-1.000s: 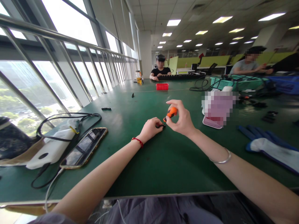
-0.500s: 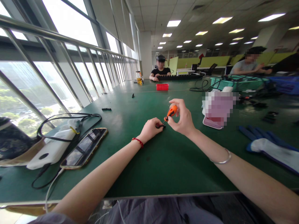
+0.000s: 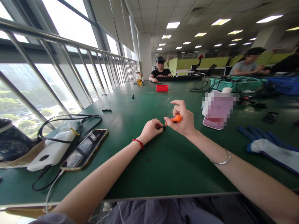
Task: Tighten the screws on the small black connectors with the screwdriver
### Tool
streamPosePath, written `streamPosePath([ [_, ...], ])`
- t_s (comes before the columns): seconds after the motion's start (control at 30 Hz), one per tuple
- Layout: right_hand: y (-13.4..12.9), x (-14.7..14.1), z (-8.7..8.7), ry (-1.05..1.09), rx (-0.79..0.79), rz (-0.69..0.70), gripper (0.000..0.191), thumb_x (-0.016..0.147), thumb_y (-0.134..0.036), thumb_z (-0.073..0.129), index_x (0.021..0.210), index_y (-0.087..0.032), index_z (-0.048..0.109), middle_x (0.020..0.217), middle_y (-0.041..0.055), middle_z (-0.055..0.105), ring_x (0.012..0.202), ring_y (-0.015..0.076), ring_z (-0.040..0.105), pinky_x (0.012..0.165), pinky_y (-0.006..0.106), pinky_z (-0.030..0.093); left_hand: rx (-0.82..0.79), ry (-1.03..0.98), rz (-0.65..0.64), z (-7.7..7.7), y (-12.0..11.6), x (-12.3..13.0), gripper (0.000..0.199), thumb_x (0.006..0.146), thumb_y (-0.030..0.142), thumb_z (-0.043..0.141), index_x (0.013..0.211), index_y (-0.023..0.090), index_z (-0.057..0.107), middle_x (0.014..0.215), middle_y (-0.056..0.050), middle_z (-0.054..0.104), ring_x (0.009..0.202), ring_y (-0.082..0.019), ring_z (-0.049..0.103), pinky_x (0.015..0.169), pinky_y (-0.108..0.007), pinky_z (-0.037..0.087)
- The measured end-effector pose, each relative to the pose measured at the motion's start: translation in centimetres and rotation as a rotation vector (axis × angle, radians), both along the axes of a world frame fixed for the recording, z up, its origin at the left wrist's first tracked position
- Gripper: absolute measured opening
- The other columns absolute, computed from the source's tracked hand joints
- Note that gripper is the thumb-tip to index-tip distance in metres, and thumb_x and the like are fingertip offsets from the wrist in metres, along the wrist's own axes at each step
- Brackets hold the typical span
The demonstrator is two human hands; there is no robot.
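Observation:
My left hand rests on the green table and pinches a small black part, mostly hidden by the fingers. My right hand, just to the right, is closed on an orange and black screwdriver, its index finger lifted off the handle. The screwdriver lies nearly level, its front end pointing left at the black part. Whether its tip touches the part cannot be made out.
On the left lie a phone, a white case-like object and black cables. A red box stands ahead. To the right are a pink item, gloves and a green basket. Two people sit farther back.
My right hand has tipped the screwdriver from a raised slant to nearly level, and its grip has shifted. My left hand stays in place with the black part.

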State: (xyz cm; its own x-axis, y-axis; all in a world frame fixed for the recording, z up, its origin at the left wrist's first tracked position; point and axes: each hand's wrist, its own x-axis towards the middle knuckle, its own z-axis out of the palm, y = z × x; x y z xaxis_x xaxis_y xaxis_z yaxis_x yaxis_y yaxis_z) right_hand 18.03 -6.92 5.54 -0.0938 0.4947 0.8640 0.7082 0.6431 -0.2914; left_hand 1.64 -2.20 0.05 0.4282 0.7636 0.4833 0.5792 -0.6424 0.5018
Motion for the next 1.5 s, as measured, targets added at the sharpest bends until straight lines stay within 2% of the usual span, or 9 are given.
streamPosePath([
  [0.13, -0.1, 0.0, 0.2, 0.001, -0.057, 0.059, 0.017, 0.075, -0.032, 0.051, 0.088, -0.022, 0.052, 0.055, -0.0046, 0.051, 0.048, 0.0111, 0.05, 0.051, 0.022, 0.037, -0.007, 0.005, 0.003, -0.1, 0.1, -0.1, 0.006, 0.067, 0.015, 0.059, 0.071, 0.015, 0.064, 0.076, -0.001, 0.061, 0.066, -0.012, 0.056, 0.065, -0.022, 0.046],
  [0.3, 0.0, 0.0, 0.2, 0.043, -0.042, 0.109, 0.042, 0.066, -0.028, 0.056, 0.106, -0.019, 0.046, 0.068, -0.0025, 0.056, 0.053, 0.0115, 0.049, 0.052, 0.023, 0.038, -0.009, 0.003, 0.004, -0.1, 0.1, -0.1, 0.006, 0.068, 0.015, 0.058, 0.07, 0.015, 0.064, 0.075, -0.001, 0.061, 0.065, -0.012, 0.056, 0.063, -0.023, 0.046],
  [0.43, 0.0, -0.1, 0.2, 0.067, -0.164, 0.091, 0.01, 0.071, -0.031, 0.055, 0.071, -0.021, 0.052, 0.048, -0.0058, 0.046, 0.044, 0.0101, 0.044, 0.049, 0.022, 0.033, -0.024, 0.008, 0.006, -0.1, 0.1, -0.1, 0.008, 0.068, 0.015, 0.059, 0.072, 0.016, 0.065, 0.076, -0.001, 0.062, 0.067, -0.012, 0.057, 0.065, -0.023, 0.048],
  [0.53, 0.0, 0.1, 0.4, 0.133, -0.151, 0.119, 0.026, 0.074, -0.03, 0.051, 0.053, -0.021, 0.039, 0.046, -0.0041, 0.043, 0.044, 0.0095, 0.04, 0.048, 0.023, 0.031, -0.037, 0.007, 0.017, 0.0, 0.1, -0.1, 0.01, 0.067, 0.015, 0.059, 0.074, 0.016, 0.066, 0.076, -0.002, 0.062, 0.068, -0.012, 0.058, 0.065, -0.023, 0.049],
  [0.77, 0.6, 0.8, 0.5, 0.237, -0.145, 0.122, 0.026, 0.073, -0.026, 0.049, 0.05, -0.021, 0.036, 0.046, -0.0038, 0.04, 0.045, 0.0102, 0.039, 0.049, 0.024, 0.031, -0.05, -0.003, 0.006, -0.1, 0.1, -0.1, 0.009, 0.068, 0.017, 0.059, 0.074, 0.015, 0.066, 0.077, -0.002, 0.063, 0.068, -0.012, 0.059, 0.066, -0.023, 0.049],
  [1.2, 0.8, 1.0, 0.5, 0.208, -0.2, 0.078, 0.024, 0.072, -0.028, 0.049, 0.052, -0.021, 0.038, 0.047, -0.0031, 0.043, 0.047, 0.0117, 0.042, 0.051, 0.025, 0.034, -0.088, -0.028, -0.012, -0.2, 0.3, -0.2, 0.009, 0.07, 0.02, 0.06, 0.075, 0.015, 0.067, 0.078, -0.002, 0.062, 0.069, -0.012, 0.059, 0.068, -0.024, 0.05],
  [1.33, 1.1, 1.1, 0.4, 0.213, -0.186, 0.033, 0.01, 0.067, -0.028, 0.054, 0.073, -0.022, 0.048, 0.056, -0.0046, 0.049, 0.048, 0.0114, 0.045, 0.05, 0.024, 0.035, -0.138, -0.061, -0.01, -0.1, 0.5, -0.3, 0.01, 0.071, 0.022, 0.061, 0.075, 0.015, 0.067, 0.078, -0.003, 0.064, 0.07, -0.013, 0.059, 0.071, -0.025, 0.05],
  [1.43, 1.2, 1.1, 0.3, 0.185, -0.18, 0.006, 0.029, 0.065, -0.029, 0.057, 0.092, -0.023, 0.048, 0.059, -0.0063, 0.05, 0.046, 0.0111, 0.046, 0.048, 0.023, 0.034, -0.175, -0.086, -0.016, -0.2, 0.6, -0.2, 0.01, 0.071, 0.022, 0.062, 0.075, 0.014, 0.066, 0.079, -0.004, 0.065, 0.071, -0.014, 0.06, 0.072, -0.026, 0.051],
  [1.5, 1.1, 1.0, 0.4, 0.16, -0.187, -0.043, 0.028, 0.067, -0.034, 0.058, 0.091, -0.023, 0.049, 0.057, -0.0061, 0.05, 0.047, 0.012, 0.047, 0.049, 0.023, 0.034, -0.191, -0.098, -0.017, -0.2, 0.6, -0.2, 0.009, 0.071, 0.022, 0.062, 0.074, 0.014, 0.066, 0.078, -0.004, 0.066, 0.07, -0.014, 0.061, 0.072, -0.026, 0.051],
])
